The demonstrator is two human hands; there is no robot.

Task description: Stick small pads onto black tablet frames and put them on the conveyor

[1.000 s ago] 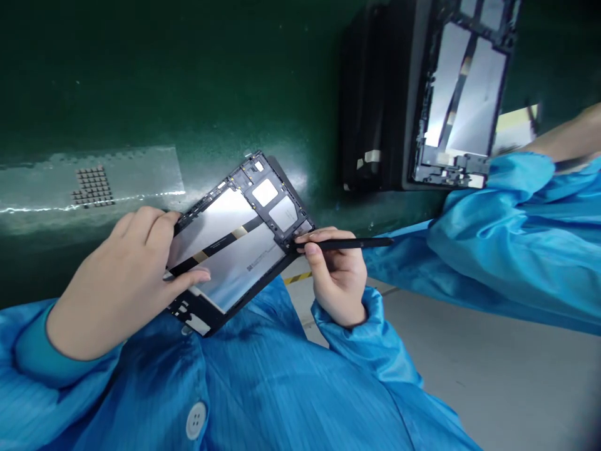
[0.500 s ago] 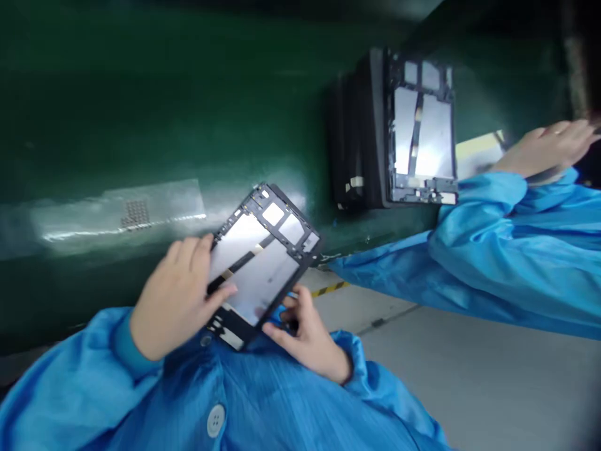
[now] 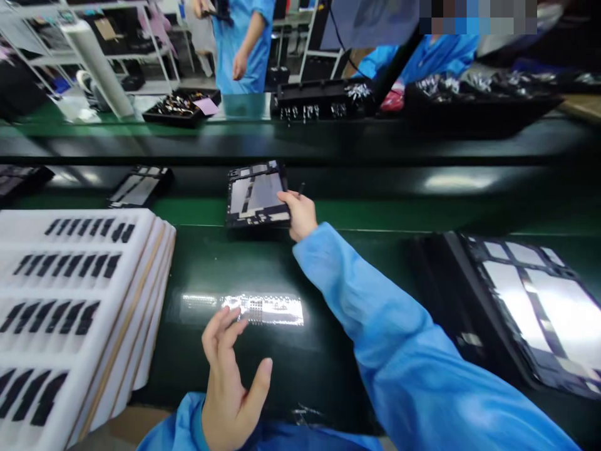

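Note:
With my right hand [image 3: 302,213] I grip the right edge of an open tablet body [image 3: 258,194], its silvery inside and dark ribbon cable facing up. It is at the near edge of the belt beyond the table; whether it rests there I cannot tell. A thin dark tip sticks up behind that hand, its kind unclear. My left hand [image 3: 235,382] is raised over the near table with fingers spread, holding nothing. Just beyond it lies a clear film strip [image 3: 282,310] with small dots. To the right stands a stack of similar tablet bodies [image 3: 507,300].
Stacked white foam trays [image 3: 117,313] with rows of small black parts stand at the left. Another tablet body [image 3: 141,186] lies on the belt [image 3: 375,210]. Across it are black bins [image 3: 319,103], a parts tray [image 3: 181,106] and people in blue coats.
My view has lifted towards the belt. The tablet body has gone from between both hands, close to my body, out to the belt in my right hand. My left hand has let go.

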